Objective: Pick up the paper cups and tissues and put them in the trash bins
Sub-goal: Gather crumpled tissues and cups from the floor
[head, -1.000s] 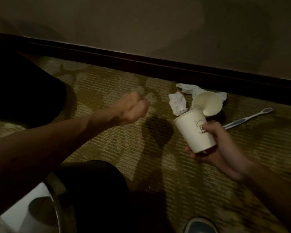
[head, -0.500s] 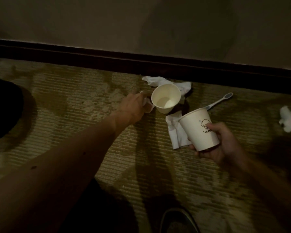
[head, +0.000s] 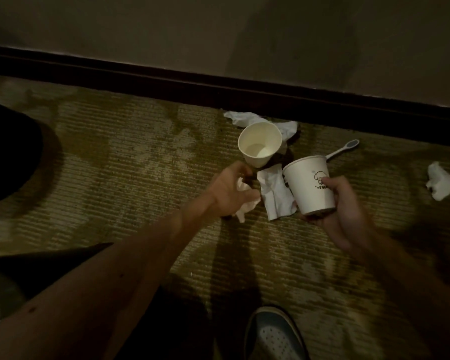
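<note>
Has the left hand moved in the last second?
Yes. The left hand has come in toward the tipped cup on the carpet and now grips a crumpled tissue.

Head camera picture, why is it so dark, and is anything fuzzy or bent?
In the head view the light is dim and yellowish, so the carpet looks murky; dark shadows lie on it beside the arms; the right hand holding a cup looks a bit smeared, and so does the tissue at the far right; the head view's wide lens seems to bow the baseboard.
</note>
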